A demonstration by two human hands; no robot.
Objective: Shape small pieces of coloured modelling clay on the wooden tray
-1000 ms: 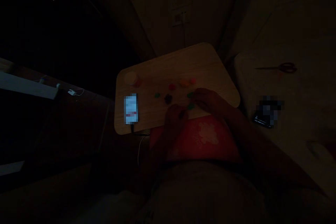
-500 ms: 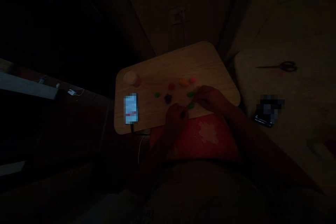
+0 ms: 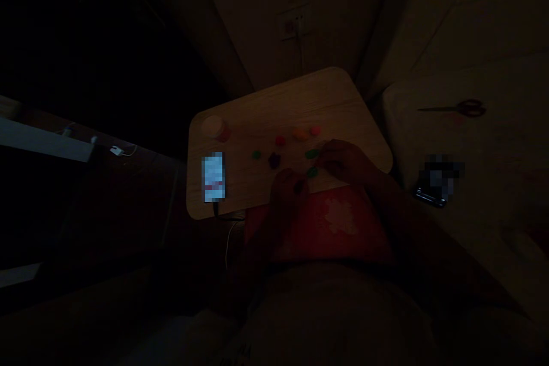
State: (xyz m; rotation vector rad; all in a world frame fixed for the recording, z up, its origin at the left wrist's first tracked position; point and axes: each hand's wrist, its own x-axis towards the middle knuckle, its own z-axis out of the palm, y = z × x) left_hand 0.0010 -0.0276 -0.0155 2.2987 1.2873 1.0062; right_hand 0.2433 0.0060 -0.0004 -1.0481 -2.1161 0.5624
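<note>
The picture is very dark. My left hand rests at the near edge of a small wooden table, fingers curled in; a dark patch shows at them, too dim to name. From the right comes my right hand, its fingers bent and drawn together over the tabletop. By its fingertips lie a green leaf-shaped piece and a second green piece, which sits between the two hands. Whatever the right fingers pinch is hidden. Farther off are a purple lump, a red lump, an orange piece and a pink ball.
A small green piece lies left of the lumps on the table. A pale-lidded tub and a lit phone stand at the left. Scissors and a dark device rest on the right-hand surface.
The picture has become slightly dimmer. Both hands stay almost where they were, and the coloured pieces have not visibly moved.
</note>
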